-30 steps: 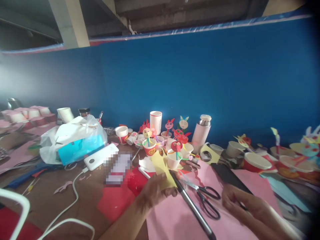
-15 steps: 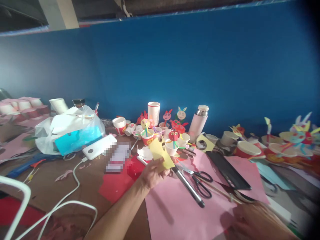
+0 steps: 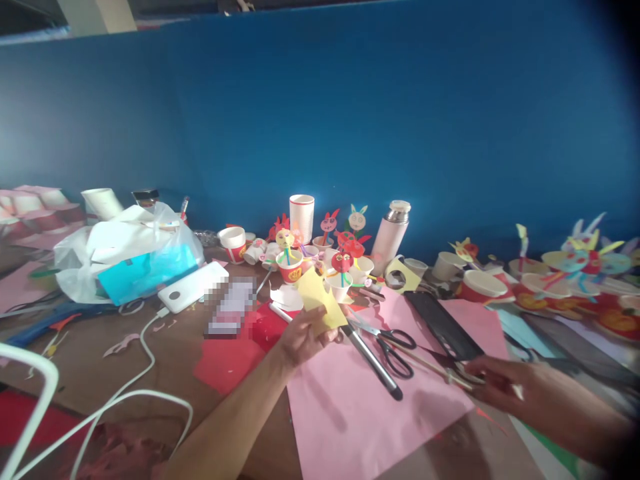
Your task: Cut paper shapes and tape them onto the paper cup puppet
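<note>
Left hand (image 3: 306, 339): fingers are pinching yellow paper (image 3: 320, 303).
Yellow paper: is tilting in front of a white cup (image 3: 339, 289).
Right hand (image 3: 507, 387): fingers are curling near a thin stick (image 3: 431, 364); cannot tell whether they are gripping anything.
Scissors (image 3: 384, 335): are lying on pink paper (image 3: 360, 427) between the hands.
</note>
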Tool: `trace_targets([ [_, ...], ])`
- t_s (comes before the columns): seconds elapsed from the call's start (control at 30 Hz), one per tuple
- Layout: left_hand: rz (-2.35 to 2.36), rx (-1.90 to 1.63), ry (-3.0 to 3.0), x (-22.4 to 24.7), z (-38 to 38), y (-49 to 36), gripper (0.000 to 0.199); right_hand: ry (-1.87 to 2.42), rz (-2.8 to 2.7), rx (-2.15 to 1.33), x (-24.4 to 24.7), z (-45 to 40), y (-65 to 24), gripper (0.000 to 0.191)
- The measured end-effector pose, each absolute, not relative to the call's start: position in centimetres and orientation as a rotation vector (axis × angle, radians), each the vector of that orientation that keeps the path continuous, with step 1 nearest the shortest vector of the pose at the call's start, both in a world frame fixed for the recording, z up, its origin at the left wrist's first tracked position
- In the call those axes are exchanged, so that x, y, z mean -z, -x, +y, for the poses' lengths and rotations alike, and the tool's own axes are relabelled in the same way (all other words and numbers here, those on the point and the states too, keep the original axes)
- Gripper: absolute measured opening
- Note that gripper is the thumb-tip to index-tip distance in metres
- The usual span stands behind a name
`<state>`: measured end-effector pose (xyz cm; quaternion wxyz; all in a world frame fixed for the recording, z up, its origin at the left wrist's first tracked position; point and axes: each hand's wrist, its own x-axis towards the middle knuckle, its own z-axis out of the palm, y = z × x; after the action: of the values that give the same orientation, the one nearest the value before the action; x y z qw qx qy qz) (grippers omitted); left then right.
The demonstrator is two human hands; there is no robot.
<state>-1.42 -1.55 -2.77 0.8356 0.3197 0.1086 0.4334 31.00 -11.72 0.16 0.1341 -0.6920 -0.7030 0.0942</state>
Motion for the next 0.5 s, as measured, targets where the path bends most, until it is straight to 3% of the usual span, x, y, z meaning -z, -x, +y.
trace_targets([
  [0.17, 0.332, -0.971, -0.706, 3.0, -1.5, 1.2, 0.038, 1.780, -2.042, -0.552, -4.1, -8.5, -24.4, 0.032],
  [0.27, 0.390, -0.987, -0.722, 3.1, -1.6, 1.3, 0.037, 1.584, -2.071, -0.769, -3.6, -7.2, -19.3, 0.031],
  [0.37, 0.417, -0.961, -0.755, 2.9, -1.7, 1.4, 0.035, 1.464, -2.035, -0.950, -1.9, -6.6, -16.5, 0.017],
  [0.5, 0.475, -1.015, -0.809, 2.6, -1.8, 1.3, 0.031, 1.419, -1.960, -1.071, -0.2, -6.2, -16.8, 0.028],
])
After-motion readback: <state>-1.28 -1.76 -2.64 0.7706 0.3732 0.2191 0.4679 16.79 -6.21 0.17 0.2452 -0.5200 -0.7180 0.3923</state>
